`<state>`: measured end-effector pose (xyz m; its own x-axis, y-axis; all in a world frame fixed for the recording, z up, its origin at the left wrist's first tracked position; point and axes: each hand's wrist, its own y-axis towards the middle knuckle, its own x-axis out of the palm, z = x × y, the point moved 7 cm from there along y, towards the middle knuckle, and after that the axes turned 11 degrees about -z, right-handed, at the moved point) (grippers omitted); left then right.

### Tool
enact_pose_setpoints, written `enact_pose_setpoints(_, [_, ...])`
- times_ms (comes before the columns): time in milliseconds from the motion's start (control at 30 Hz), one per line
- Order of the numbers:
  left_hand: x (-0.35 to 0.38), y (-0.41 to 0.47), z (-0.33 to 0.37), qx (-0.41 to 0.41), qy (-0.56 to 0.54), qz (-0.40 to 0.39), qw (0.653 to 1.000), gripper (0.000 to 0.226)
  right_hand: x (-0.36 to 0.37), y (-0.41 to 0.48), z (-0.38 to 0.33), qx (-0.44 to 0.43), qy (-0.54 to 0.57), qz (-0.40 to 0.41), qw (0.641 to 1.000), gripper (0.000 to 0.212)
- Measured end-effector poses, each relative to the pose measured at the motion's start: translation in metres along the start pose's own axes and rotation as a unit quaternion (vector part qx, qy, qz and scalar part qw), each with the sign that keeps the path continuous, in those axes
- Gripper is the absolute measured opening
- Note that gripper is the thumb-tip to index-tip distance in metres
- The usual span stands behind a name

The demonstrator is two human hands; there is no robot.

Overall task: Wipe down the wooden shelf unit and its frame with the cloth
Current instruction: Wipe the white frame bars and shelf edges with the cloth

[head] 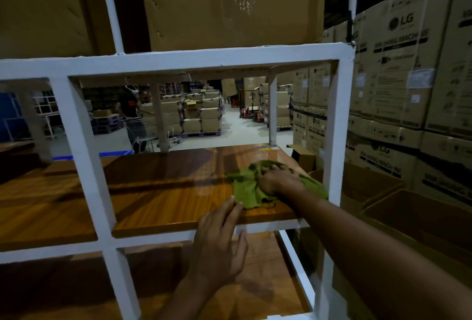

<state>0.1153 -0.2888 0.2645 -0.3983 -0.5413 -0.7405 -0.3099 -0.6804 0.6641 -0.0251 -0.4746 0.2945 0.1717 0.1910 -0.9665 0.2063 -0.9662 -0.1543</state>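
A shelf unit fills the view: glossy wooden boards (163,192) set in a white painted frame (84,151). A crumpled green cloth (246,189) lies on the right part of the middle board. My right hand (277,182) presses down on the cloth, fingers bunched into it, with the forearm reaching in past the right upright. My left hand (219,240) rests flat on the front edge of the same board and its white rail, fingers spread, fingertips almost touching the cloth's near corner.
A large cardboard box (229,3) sits on the shelf above. Stacked LG washing-machine cartons (398,85) rise on the right, with open boxes (421,212) beside the unit. Through the frame a person (130,113) with a trolley stands among box pallets.
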Motion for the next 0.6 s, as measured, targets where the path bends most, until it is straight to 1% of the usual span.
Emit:
enact_pose_setpoints(100, [0.005, 0.000, 0.001, 0.009, 0.006, 0.037, 0.999, 0.043, -0.004, 0.023, 0.000, 0.037, -0.015, -0.010, 0.999, 0.061])
enact_pose_setpoints(233, [0.013, 0.003, -0.001, 0.024, 0.036, 0.090, 0.995, 0.040, -0.008, 0.057, -0.001, 0.024, -0.051, -0.002, 0.998, 0.064])
enact_pose_setpoints(300, [0.015, 0.004, -0.001, 0.035, 0.045, 0.102, 0.993, 0.042, -0.009, 0.069, -0.002, 0.020, -0.051, -0.019, 0.998, 0.066])
enact_pose_setpoints(433, [0.014, 0.003, -0.001, 0.050, 0.056, 0.101, 0.992, 0.043, -0.013, 0.080, -0.009, 0.024, -0.041, -0.032, 0.998, 0.068])
enact_pose_setpoints(600, [0.016, 0.003, -0.003, 0.031, 0.072, 0.075, 0.994, 0.042, -0.006, 0.059, -0.011, -0.019, -0.052, -0.029, 0.998, 0.067])
